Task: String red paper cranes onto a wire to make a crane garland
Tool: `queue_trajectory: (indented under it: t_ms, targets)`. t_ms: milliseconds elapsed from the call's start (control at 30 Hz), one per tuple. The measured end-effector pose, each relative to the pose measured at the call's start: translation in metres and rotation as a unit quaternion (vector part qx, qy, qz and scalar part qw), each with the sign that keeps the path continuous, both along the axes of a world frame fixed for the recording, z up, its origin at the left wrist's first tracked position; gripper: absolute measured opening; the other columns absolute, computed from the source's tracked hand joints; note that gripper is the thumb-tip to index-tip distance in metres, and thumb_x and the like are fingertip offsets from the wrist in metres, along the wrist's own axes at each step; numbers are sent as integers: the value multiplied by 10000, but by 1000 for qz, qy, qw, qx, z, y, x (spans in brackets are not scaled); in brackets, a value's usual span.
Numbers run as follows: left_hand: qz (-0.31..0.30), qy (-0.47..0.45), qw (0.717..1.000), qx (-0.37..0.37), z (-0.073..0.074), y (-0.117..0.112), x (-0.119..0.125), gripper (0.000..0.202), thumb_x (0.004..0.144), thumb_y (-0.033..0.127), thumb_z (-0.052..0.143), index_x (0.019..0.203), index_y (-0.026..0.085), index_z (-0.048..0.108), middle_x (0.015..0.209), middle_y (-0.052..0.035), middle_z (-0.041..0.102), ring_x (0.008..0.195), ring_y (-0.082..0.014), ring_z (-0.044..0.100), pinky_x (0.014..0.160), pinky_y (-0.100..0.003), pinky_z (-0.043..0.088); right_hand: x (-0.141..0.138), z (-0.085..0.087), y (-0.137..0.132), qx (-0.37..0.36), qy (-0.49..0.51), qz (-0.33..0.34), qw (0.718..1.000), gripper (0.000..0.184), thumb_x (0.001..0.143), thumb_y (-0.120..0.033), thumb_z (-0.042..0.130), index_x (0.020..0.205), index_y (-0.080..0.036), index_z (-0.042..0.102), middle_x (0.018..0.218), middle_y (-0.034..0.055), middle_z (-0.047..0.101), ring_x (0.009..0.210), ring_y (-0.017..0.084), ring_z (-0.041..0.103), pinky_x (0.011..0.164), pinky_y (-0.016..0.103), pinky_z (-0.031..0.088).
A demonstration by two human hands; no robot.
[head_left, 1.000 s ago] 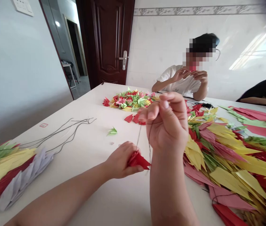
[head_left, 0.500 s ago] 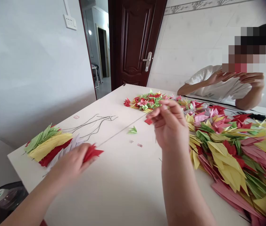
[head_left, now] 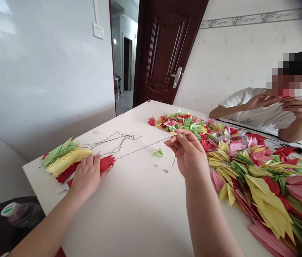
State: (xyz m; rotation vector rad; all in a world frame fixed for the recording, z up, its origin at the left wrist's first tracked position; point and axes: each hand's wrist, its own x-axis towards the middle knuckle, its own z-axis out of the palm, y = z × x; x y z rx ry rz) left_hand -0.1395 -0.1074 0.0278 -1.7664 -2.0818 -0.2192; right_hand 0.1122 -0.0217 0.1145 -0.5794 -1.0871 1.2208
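My left hand (head_left: pixel 86 175) is closed over a strand of red folded paper pieces (head_left: pixel 107 163), its pointed tips sticking out past my fingers. The strand's other end is partly hidden under that hand. From the red tips a thin black string (head_left: pixel 142 147) runs taut to my right hand (head_left: pixel 187 150), which pinches it between thumb and fingers. A short tail of string hangs below the right fingers. Beside my left hand lie a green folded-paper strand (head_left: pixel 61 152) and a yellow one (head_left: pixel 68 160), with dark red and white paper partly covered.
Loose black strings (head_left: pixel 113 141) trail behind the strands. A green paper piece (head_left: pixel 157 152) and a small printed tag (head_left: pixel 165 171) lie mid-table. Colourful folded papers (head_left: pixel 263 178) are heaped at right. Across the table sits a person (head_left: pixel 258 103). A bottle (head_left: pixel 24 214) stands at lower left.
My left hand has lowered the red strand toward the other strands at the table's left. The right hand still pinches the string. My view has tilted and shifted left.
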Motion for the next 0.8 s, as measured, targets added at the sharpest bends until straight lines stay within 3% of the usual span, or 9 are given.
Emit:
queue_trajectory:
  t_ms: [133, 200, 267, 333, 400, 433, 600, 700, 800]
  targets:
    - [15, -10, 1000, -19, -13, -1, 2, 595, 849, 510, 242, 1054, 56, 568, 1072, -232, 563, 1066, -363, 460, 912, -516, 281, 1, -2, -1, 5, -54, 21, 998, 94, 754, -284, 539, 810, -212, 561, 603, -35, 605, 631, 110, 607, 686, 286, 474]
    - [46, -14, 999, -9, -20, -4, 3, 567, 853, 489, 241, 1041, 69, 573, 1212, -237, 503, 1198, -365, 354, 980, -563, 154, 0, -5, 0, 19, -157, 38, 987, 128, 768, -318, 519, 827, -216, 568, 635, -16, 634, 656, 128, 609, 660, 285, 464]
    - [84, -7, 996, -12, -23, -6, 3, 547, 855, 478, 241, 1004, 81, 585, 1307, -225, 432, 1286, -362, 228, 994, -596, 60, 3, -10, 4, 29, -322, 44, 945, 144, 746, -330, 546, 834, -227, 594, 688, 7, 663, 651, 147, 600, 608, 281, 444]
    - [104, 2, 994, -27, -23, -6, 2, 528, 854, 469, 253, 971, 86, 596, 1361, -207, 377, 1326, -361, 123, 992, -615, 10, 13, -15, 12, 24, -485, 10, 874, 147, 708, -309, 588, 832, -236, 618, 747, 30, 684, 639, 167, 593, 580, 290, 423]
    - [105, 7, 994, -40, -23, -4, 2, 511, 849, 457, 275, 974, 87, 605, 1397, -190, 332, 1339, -360, 66, 991, -621, -24, 30, -17, 20, 9, -572, -53, 819, 169, 709, -303, 583, 859, -234, 621, 799, 51, 693, 673, 194, 605, 606, 313, 425]
    - [103, 7, 994, -43, -22, -3, 2, 510, 846, 454, 285, 996, 86, 605, 1413, -183, 308, 1341, -359, 53, 992, -620, -39, 40, -18, 23, 3, -586, -74, 807, 195, 728, -319, 560, 894, -233, 615, 834, 58, 694, 712, 206, 614, 627, 323, 431]
    - [85, 6, 996, -13, -19, -6, 11, 645, 822, 508, 307, 1288, 79, 428, 1460, -155, 211, 1352, -336, 5, 1014, -588, -64, 76, -8, 21, -7, -579, -107, 808, 274, 791, -377, 463, 1007, -246, 569, 928, 40, 683, 849, 207, 620, 700, 324, 458]
    - [17, 5, 1000, -6, -21, -14, 21, 690, 812, 537, 299, 1364, 123, 319, 1475, -126, 176, 1360, -310, -5, 1038, -552, -45, 76, -2, 14, -4, -586, -102, 804, 289, 801, -370, 454, 1048, -252, 546, 963, 33, 673, 884, 194, 615, 750, 322, 459]
    - [-56, 4, 998, -41, -30, -23, 28, 703, 804, 577, 253, 1372, 166, 311, 1471, -72, 211, 1365, -280, 27, 1062, -515, -30, 67, 1, 10, 15, -597, -57, 800, 318, 810, -404, 448, 1090, -274, 526, 1012, 29, 655, 903, 187, 611, 769, 320, 462]
